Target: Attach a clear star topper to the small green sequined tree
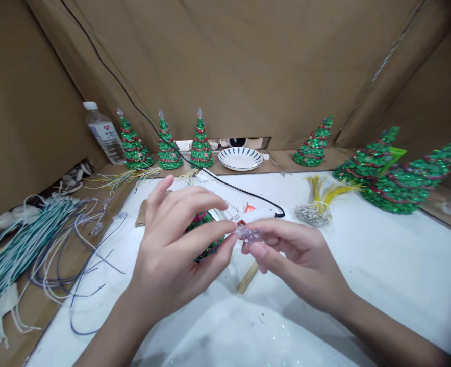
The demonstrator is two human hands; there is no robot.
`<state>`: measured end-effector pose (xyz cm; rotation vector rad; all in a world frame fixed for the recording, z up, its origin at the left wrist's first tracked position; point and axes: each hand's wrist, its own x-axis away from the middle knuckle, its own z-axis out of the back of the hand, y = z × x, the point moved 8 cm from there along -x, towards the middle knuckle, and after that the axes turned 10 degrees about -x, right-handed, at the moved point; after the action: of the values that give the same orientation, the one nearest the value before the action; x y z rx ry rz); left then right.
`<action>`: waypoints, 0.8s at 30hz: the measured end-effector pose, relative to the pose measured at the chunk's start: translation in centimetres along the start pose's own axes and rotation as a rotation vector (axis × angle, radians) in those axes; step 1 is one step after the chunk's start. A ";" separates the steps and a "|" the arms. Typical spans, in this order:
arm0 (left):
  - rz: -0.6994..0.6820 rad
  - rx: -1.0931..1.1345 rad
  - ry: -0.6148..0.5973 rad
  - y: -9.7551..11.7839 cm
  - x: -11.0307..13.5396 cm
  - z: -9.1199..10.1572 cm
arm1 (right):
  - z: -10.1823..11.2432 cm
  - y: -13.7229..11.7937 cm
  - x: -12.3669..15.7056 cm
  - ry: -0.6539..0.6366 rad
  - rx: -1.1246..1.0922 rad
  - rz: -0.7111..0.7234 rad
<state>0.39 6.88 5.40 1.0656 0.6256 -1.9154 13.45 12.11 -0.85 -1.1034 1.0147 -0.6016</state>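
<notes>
My left hand (pixel 175 239) is curled round a small green glitter Christmas tree (pixel 204 232) with red trim, mostly hidden behind the fingers. My right hand (pixel 290 255) pinches a small clear purple-tinted star piece (pixel 248 234) between thumb and forefinger, right beside the left fingertips. Both hands hover over the white table (pixel 382 265). Behind them lies a white glue gun (pixel 252 213) with an orange trigger and a black cord (pixel 141 112).
Three finished trees (pixel 168 148) stand at the back left by a water bottle (pixel 105 133), and a striped plate (pixel 241 158) sits behind. More trees (pixel 397 176) lean on the right. Yellow wires (pixel 321 201) and bundled cords (pixel 26 239) lie about. Cardboard walls enclose the space.
</notes>
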 end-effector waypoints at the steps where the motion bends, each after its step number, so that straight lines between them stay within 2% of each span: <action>1: -0.011 -0.014 0.017 0.1 0.0 0.1 | 0.1 -0.2 0.1 0.018 0.058 0.037; 7: -0.068 -0.094 0.077 1.1 -0.1 0.7 | -0.3 -3.1 1.1 0.105 0.365 0.460; 9: -0.074 -0.107 0.066 1.2 -0.1 0.7 | -0.6 -3.6 1.5 0.104 0.407 0.542; 12: -0.089 -0.126 0.044 1.3 0.0 0.6 | -0.7 -3.8 1.7 0.117 0.444 0.583; 18: -0.104 -0.131 0.014 1.5 0.4 0.1 | -0.7 -3.8 1.5 0.152 0.417 0.573; 24: -0.120 -0.099 0.048 1.8 0.5 -0.1 | -0.5 -3.6 1.4 0.196 0.392 0.559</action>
<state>1.82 5.76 4.86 1.0339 0.8199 -1.9441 13.89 9.37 1.95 -0.3901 1.2470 -0.4281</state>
